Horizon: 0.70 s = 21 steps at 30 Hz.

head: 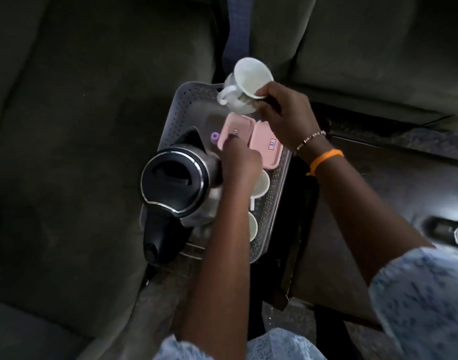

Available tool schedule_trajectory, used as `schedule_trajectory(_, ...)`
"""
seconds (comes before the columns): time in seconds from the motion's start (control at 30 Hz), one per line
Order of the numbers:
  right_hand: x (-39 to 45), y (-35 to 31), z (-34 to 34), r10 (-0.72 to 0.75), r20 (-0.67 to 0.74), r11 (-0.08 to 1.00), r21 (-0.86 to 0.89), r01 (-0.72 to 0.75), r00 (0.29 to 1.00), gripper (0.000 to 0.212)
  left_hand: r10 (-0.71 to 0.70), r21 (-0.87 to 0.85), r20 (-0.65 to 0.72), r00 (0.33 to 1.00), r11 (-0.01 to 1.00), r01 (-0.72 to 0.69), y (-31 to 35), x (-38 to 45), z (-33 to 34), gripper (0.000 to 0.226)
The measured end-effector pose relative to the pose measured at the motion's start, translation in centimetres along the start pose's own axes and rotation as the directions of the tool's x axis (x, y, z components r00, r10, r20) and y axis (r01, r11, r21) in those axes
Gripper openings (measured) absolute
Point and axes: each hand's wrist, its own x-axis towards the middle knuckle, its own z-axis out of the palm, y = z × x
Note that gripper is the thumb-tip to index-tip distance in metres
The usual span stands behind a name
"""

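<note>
A grey perforated tray [188, 100] holds a steel and black electric kettle [175, 183], two pink lidded boxes [266, 146] and two white cups [261, 185]. My right hand [285, 118] holds a third white cup [248, 81] by its rim, tilted above the tray's far end. My left hand [238, 162] reaches over the tray between the kettle and the near pink box [238, 126], fingertips at the box's edge. Whether it grips anything is hidden. A small purple cap [214, 137] lies beside that box.
Dark green sofa cushions [92, 100] lie left and beyond the tray. A dark wooden table [352, 216] stretches to the right, with a glass object [456, 235] at its right edge. A blue strap [235, 35] hangs beyond the tray.
</note>
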Motion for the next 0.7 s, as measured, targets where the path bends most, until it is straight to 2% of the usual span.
schedule_trajectory(0.1,2.4,-0.8,2.2,-0.101,0.207,0.993,-0.038,0.111,0.973,0.018,0.029,0.046,0.042,0.999,0.998,-0.031,-0.8,-0.9,0.2,0.040)
schedule_trajectory(0.2,4.1,-1.1,4.8,-0.158,0.336,0.971,-0.116,0.208,0.928,0.021,0.070,0.030,0.101,0.992,0.997,-0.073,-1.5,-1.2,0.3,0.043)
schedule_trajectory(0.33,5.9,-0.9,7.3,-0.088,0.472,0.929,-0.278,0.243,0.877,0.026,0.075,0.082,0.180,0.981,0.992,-0.091,-2.3,-1.3,0.4,0.055)
schedule_trajectory(0.47,6.6,-0.4,8.2,-0.038,0.556,0.889,-0.362,0.282,0.831,0.029,0.098,0.082,0.207,0.974,0.990,-0.117,-2.8,-1.8,0.5,0.064)
schedule_trajectory(0.57,6.6,-0.3,7.6,-0.038,0.541,0.881,-0.378,0.284,0.840,0.030,0.097,0.039,0.176,0.980,0.994,-0.106,-3.1,-2.2,0.7,0.066)
schedule_trajectory(0.7,5.3,-0.2,4.5,-0.091,0.374,0.948,-0.252,0.195,0.923,0.029,0.088,-0.135,0.105,0.991,0.988,-0.073,-3.0,-2.3,0.8,0.063)
